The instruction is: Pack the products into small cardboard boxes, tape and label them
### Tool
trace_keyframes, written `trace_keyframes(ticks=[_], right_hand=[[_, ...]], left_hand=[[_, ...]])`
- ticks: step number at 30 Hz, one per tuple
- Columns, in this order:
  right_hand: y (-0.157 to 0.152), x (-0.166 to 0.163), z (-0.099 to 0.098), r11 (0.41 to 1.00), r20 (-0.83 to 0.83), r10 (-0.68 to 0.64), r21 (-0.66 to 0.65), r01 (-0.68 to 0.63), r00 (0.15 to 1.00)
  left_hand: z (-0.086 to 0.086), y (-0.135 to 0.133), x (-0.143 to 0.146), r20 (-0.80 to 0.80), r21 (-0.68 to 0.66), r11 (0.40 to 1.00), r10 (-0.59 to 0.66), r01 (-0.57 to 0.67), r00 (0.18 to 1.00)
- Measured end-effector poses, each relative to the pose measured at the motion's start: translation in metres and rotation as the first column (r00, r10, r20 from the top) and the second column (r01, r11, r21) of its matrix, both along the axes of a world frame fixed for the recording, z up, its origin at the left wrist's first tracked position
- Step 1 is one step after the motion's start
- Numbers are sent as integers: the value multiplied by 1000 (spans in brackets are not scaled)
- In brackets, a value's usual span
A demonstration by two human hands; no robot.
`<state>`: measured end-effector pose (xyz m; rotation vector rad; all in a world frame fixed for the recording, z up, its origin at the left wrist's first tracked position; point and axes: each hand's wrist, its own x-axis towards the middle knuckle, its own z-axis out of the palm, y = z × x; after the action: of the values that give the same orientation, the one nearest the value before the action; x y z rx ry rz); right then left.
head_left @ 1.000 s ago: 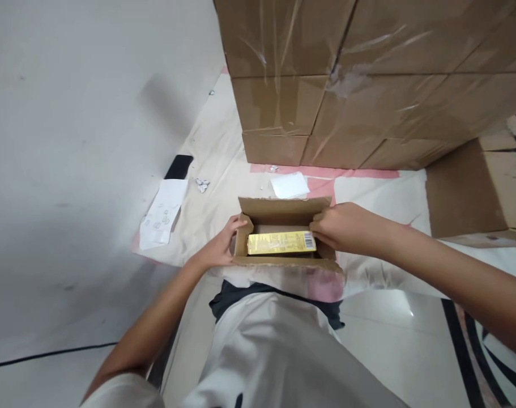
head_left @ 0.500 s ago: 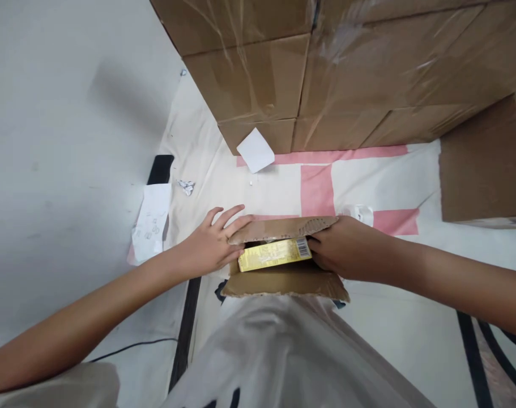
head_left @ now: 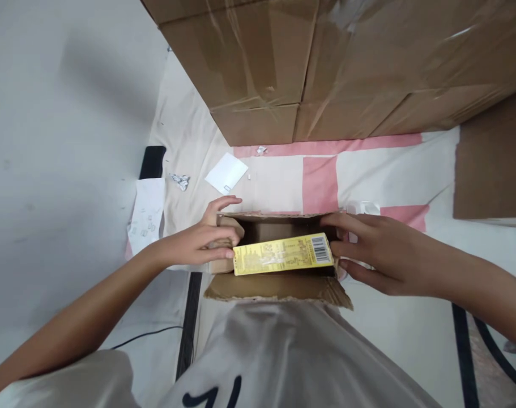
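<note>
A small open cardboard box (head_left: 278, 288) sits in front of me on a cream and pink cloth. A long yellow packet (head_left: 283, 254) with a barcode at its right end lies across the box's opening. My left hand (head_left: 202, 241) grips the box's left end, thumb touching the packet's left end. My right hand (head_left: 374, 252) holds the packet's right end with its fingertips, fingers partly spread.
A stack of large taped cardboard boxes (head_left: 325, 62) stands just behind. Another brown carton (head_left: 493, 164) is at the right. A white card (head_left: 226, 173), a printed paper sheet (head_left: 145, 212), a crumpled foil scrap (head_left: 180, 181) and a black object (head_left: 152, 162) lie at the left by the wall.
The far flap, pushed down over the box half a second ago, is open again. The yellow packet has risen to the box's top, held between both hands. The view shifted closer.
</note>
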<state>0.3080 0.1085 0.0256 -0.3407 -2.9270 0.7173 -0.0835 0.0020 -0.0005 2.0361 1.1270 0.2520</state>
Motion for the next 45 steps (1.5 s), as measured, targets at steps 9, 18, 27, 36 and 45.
trace_keyframes(ticks=[9, 18, 27, 36, 45], right_hand=[[0, -1, -9, 997, -18, 26, 67, -25, 1000], [-4, -14, -19, 958, -99, -66, 272, 90, 993], [-18, -26, -37, 932, -124, -244, 245, 268, 962], [-22, -20, -46, 930, -142, -298, 181, 320, 944], [-24, -15, -47, 939, -139, -313, 102, 328, 939]], left_hand=[[-40, -9, -1, 257, 48, 901, 406, -431, 877], [-51, -24, 6, 156, 204, 917, 316, -343, 936], [-6, 1, 45, -280, 285, 917, 358, -279, 891], [-20, 14, 57, -272, 285, 887, 437, -362, 857], [-32, 10, 54, -175, 256, 892, 423, -373, 889]])
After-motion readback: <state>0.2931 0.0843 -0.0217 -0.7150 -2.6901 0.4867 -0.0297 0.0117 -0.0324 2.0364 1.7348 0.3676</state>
